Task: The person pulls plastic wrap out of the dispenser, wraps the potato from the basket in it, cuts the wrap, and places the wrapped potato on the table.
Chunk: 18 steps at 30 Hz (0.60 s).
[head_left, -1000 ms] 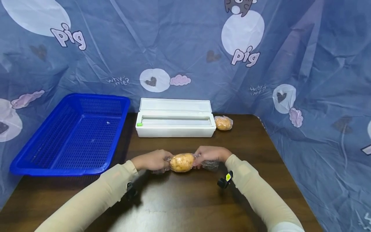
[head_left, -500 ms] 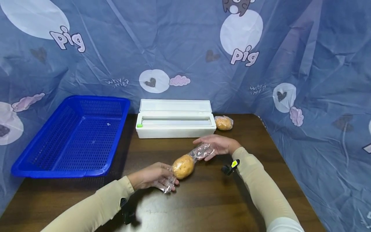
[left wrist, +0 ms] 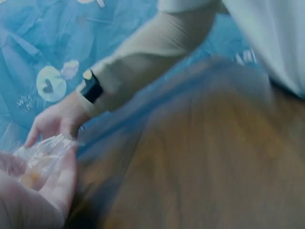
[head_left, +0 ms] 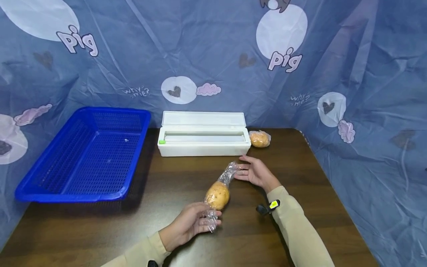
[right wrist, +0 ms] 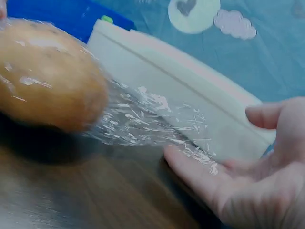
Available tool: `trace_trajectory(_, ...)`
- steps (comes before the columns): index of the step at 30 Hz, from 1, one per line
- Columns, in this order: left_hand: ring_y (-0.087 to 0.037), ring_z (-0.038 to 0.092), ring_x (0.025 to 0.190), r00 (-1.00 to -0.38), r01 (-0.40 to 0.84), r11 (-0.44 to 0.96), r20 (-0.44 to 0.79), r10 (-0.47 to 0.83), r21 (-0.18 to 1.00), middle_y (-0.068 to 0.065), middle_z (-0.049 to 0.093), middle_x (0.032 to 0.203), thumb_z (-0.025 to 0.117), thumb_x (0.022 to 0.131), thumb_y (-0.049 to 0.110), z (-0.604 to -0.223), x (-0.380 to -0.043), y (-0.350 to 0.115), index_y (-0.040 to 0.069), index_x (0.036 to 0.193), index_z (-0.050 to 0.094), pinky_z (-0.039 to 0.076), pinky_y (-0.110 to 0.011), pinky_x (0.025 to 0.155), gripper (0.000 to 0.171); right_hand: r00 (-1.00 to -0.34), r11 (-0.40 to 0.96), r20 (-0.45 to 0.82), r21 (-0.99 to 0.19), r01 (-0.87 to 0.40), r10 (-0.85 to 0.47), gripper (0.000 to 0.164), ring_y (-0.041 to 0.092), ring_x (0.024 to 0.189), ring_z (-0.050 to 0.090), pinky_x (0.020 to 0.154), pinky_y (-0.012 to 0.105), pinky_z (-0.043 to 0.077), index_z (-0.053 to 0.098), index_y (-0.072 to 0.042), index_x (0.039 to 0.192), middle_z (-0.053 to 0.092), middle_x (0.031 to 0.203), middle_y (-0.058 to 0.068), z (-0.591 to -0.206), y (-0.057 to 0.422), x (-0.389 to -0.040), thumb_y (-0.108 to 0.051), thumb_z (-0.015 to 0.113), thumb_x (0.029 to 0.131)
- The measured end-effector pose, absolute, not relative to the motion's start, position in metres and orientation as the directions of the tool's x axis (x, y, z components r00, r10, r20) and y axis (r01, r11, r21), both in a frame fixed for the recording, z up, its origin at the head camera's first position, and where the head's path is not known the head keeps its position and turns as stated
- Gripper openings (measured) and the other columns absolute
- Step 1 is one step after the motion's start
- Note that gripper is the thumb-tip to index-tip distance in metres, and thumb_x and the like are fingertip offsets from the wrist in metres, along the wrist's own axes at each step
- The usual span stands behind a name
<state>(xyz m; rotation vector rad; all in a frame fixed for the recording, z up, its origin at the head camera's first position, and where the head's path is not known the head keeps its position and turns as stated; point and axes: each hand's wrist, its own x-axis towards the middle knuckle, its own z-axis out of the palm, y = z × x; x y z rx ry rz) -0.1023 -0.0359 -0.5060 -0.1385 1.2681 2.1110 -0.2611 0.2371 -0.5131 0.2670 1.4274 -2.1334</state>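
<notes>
A potato (head_left: 217, 195) wrapped in clear cling film is held just over the table, with a loose tail of film at each end. My left hand (head_left: 191, 224) holds its near end, thumb above and fingers beneath the crumpled film. My right hand (head_left: 255, 172) has its thumb apart and its fingers stretched out beside the far film tail (head_left: 228, 172). In the right wrist view that tail (right wrist: 147, 119) touches a fingertip without being gripped. The left wrist view is blurred, and film (left wrist: 47, 152) hides most of the potato there.
At the back of the brown table (head_left: 287, 230) stands a white cling film box (head_left: 203, 150) with its lid up. Another wrapped potato (head_left: 260, 139) lies against its right end. A blue plastic basket (head_left: 133, 167) sits on the left, and a printed curtain (head_left: 213, 44) hangs behind.
Both hands pinched the film close to the potato a second ago. The right hand has let go and spread its fingers. The potato has turned, its right end swinging away, and shifted slightly right and nearer.
</notes>
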Motion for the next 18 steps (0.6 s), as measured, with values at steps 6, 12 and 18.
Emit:
trace_trajectory(6, -0.028, 0.073, 0.095, -0.809, -0.564, -0.388, -0.393, 0.437, 0.729, -0.018, 0.070, 0.117, 0.047, 0.103, 0.018, -0.505, -0.091, -0.025, -0.012, 0.134, 0.038, 0.058, -0.035, 0.083, 0.044, -0.898, -0.298, -0.412, -0.847, 0.439, -0.152, 0.056, 0.040, 0.112, 0.064, 0.098, 0.051, 0.050, 0.021, 0.005, 0.152, 0.049, 0.132, 0.035, -0.510, 0.229, -0.227, -0.017, 0.044, 0.106)
trace_trajectory(12, -0.025, 0.074, 0.086, -0.821, -0.537, -0.340, -0.386, 0.421, 0.772, -0.017, 0.071, 0.110, 0.047, 0.104, 0.021, -0.505, -0.089, -0.022, -0.013, 0.133, 0.041, 0.059, -0.033, 0.076, 0.045, -0.929, -0.067, -0.306, -0.943, 0.325, -0.207, 0.070, 0.027, 0.102, 0.068, 0.093, 0.040, 0.054, 0.024, 0.010, 0.151, 0.064, 0.118, 0.028, -0.506, 0.195, -0.202, -0.014, 0.062, 0.097)
trace_trajectory(18, -0.016, 0.065, 0.065, -0.828, -0.370, 0.109, -0.381, 0.411, 0.922, -0.010, 0.067, 0.090, 0.049, 0.105, 0.039, -0.496, -0.106, -0.035, -0.011, 0.120, 0.060, 0.058, -0.033, 0.059, 0.053, -0.962, 0.218, -0.235, -0.955, 0.202, -0.139, 0.097, 0.025, 0.095, 0.066, 0.084, 0.034, 0.053, 0.018, 0.005, 0.156, 0.066, 0.114, 0.023, -0.509, 0.174, -0.190, -0.015, 0.079, 0.084)
